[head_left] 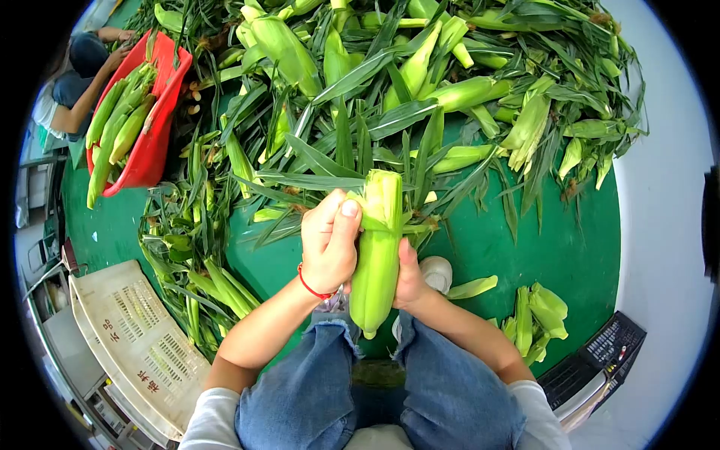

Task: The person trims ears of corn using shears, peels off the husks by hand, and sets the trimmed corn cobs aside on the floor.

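An ear of corn (pixel 377 277) in pale green husk is held upright between my hands, above my knees, its cut stalk end pointing away from me. My left hand (pixel 330 240), with a red string on the wrist, pinches a strip of husk near the stalk end. Wrapped round the ear's right side is my right hand (pixel 409 277), its fingers mostly hidden behind the corn. Just beyond the ear lie long green leaves (pixel 322 161) and a big pile of unhusked corn (pixel 285 52).
At the upper left, a red basket (pixel 161 127) holds several ears, with another person's arms (pixel 82 101) beside it. A cream crate (pixel 142 337) stands lower left. Loose husks (pixel 536 315) and a black crate (pixel 600 352) are at the right on the green floor (pixel 570 255).
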{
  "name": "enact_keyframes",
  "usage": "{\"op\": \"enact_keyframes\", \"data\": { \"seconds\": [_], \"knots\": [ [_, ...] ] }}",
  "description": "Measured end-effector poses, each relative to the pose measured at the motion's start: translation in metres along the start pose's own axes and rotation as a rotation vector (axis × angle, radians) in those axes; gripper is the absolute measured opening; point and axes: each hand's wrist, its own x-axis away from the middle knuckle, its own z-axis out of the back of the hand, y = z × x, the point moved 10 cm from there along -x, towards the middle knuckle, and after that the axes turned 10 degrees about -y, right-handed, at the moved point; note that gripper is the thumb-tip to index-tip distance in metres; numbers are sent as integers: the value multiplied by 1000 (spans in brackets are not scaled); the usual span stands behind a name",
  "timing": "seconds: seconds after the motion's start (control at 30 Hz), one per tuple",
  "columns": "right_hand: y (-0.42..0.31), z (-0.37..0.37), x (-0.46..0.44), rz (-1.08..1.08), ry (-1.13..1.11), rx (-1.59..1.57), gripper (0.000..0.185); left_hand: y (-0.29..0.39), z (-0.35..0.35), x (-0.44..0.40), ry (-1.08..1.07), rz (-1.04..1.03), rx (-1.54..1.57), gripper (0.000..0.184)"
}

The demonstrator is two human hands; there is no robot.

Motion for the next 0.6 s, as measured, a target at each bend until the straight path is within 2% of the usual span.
{"op": "enact_keyframes", "data": {
  "seconds": [0.07, 0.1, 0.17, 0.2, 0.23, 0.33, 0.47, 0.5, 0.6],
  "knots": [
    [3, -5, 1, 10, -30, -85, 79, 3, 5, 9, 29, -45, -97, 31],
    [-8, 2, 0, 54, 35, 124, 75, 9, 8, 10, 46, -74, -148, 30],
    [-37, 14, 1, 138, 165, 536, 68, 37, 1, 13, -14, -268, -350, 28],
    [-68, 5, 4, 254, 243, 724, 55, 49, -5, 17, -45, -359, -447, 27],
    [-89, -7, 10, 355, 254, 992, 51, 42, -7, 18, -111, -280, -436, 24],
    [-125, -54, 20, 570, 224, 1639, 49, 30, -15, 21, -128, -251, -446, 24],
    [-140, -73, 19, 771, 277, 1892, 44, 44, -22, 14, -132, -302, -502, 24],
    [-146, -85, 19, 880, 262, 1873, 37, 46, -22, 13, -130, -291, -503, 25],
    [-145, -73, 15, 820, 283, 1639, 34, 50, -30, 11, -131, -297, -513, 26]
  ]
}}
